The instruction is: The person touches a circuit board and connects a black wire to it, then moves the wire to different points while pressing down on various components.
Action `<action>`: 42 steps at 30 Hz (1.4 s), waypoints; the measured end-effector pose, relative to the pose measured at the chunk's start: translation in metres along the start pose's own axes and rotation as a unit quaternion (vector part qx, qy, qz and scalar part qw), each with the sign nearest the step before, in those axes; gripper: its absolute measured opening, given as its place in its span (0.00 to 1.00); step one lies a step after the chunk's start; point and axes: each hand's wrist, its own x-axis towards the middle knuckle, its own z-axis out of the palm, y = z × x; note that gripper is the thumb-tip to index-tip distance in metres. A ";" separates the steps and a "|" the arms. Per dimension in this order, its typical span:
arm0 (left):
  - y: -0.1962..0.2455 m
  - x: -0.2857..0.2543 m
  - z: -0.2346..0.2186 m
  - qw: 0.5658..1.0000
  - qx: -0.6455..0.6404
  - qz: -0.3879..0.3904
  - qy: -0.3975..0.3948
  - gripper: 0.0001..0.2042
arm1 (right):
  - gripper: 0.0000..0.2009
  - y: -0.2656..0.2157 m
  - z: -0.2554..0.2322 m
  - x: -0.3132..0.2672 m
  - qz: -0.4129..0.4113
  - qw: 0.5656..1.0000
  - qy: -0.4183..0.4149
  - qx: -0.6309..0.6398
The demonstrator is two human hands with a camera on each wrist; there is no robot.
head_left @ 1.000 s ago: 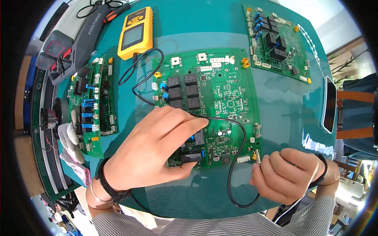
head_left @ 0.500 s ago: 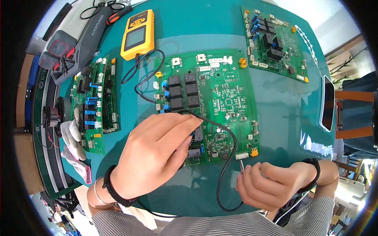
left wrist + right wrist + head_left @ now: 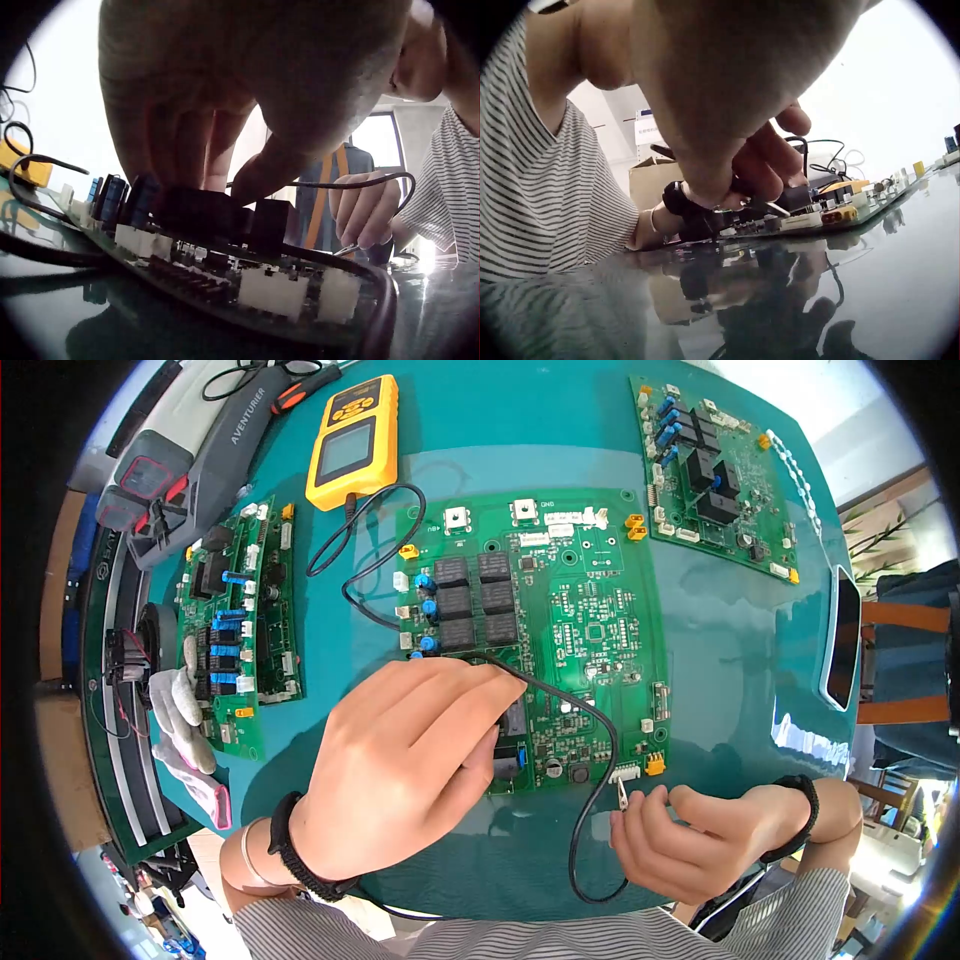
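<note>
A green circuit board (image 3: pixel 600 580) lies in front of me, crowded with black relays (image 3: pixel 455 602). Over its near left part, my left hand (image 3: pixel 400 760) points down. Its fingers and thumb close around a black block-shaped component (image 3: pixel 202 214), mostly hidden by the hand in the head view. A black cable (image 3: pixel 580 705) passes over its fingertips and loops to my right hand (image 3: pixel 680 840). That hand pinches a small silver alligator clip (image 3: pixel 622 795), whose tip is right at the white connector (image 3: pixel 626 772) on the board's near edge, beside a yellow connector (image 3: pixel 655 764).
A yellow handheld meter (image 3: pixel 355 445) lies behind the board, with its cable trailing forward. Two upright boards (image 3: pixel 245 620), gloves (image 3: pixel 178 720) and a grey tool case (image 3: pixel 220 460) are at left. Another board (image 3: pixel 715 480) and a phone (image 3: pixel 842 640) lie at right.
My right hand has brought the clip leftward from the yellow connector to the white one. The left thumb has drawn in toward the fingers. The view has shifted slightly.
</note>
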 end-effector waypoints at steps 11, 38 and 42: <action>-0.002 0.002 -0.001 1.000 -0.003 0.001 -0.008 0.20 | 0.07 0.003 0.001 0.000 -0.020 1.000 0.004 -0.007; -0.004 0.002 -0.002 1.000 -0.003 0.000 -0.024 0.19 | 0.05 0.007 0.000 0.002 -0.038 0.999 0.004 0.029; -0.004 0.002 -0.002 1.000 0.000 0.000 -0.024 0.20 | 0.05 0.007 0.001 0.002 -0.039 0.999 0.009 0.012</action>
